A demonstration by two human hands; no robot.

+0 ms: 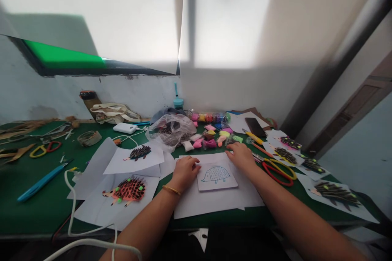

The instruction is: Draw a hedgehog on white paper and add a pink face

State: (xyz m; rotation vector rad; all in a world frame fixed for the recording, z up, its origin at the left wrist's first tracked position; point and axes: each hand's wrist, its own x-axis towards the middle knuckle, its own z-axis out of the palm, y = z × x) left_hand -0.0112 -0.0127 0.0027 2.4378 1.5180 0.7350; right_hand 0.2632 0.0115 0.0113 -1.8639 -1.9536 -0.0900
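Observation:
A small white card [217,186] with a blue outline drawing of a hedgehog lies on a stack of white paper [190,208] in front of me. At the card's left edge rests my left hand [185,171], its fingers loosely bent and apart, holding nothing. My right hand [241,156] lies beyond the card's upper right corner, over the paper's far edge, with its fingers apart and nothing seen in them. Just past its fingertips are several small wrapped clay packets [210,143] in pink, yellow, green and white.
Finished hedgehog pictures lie left [92,208] and right [333,200]. Scissors [278,173] and a yellow cutter [254,136] are beside my right hand. A plastic bag [171,130], phone [255,127], blue cutter [43,181] and white cable [72,212] are also on the green table.

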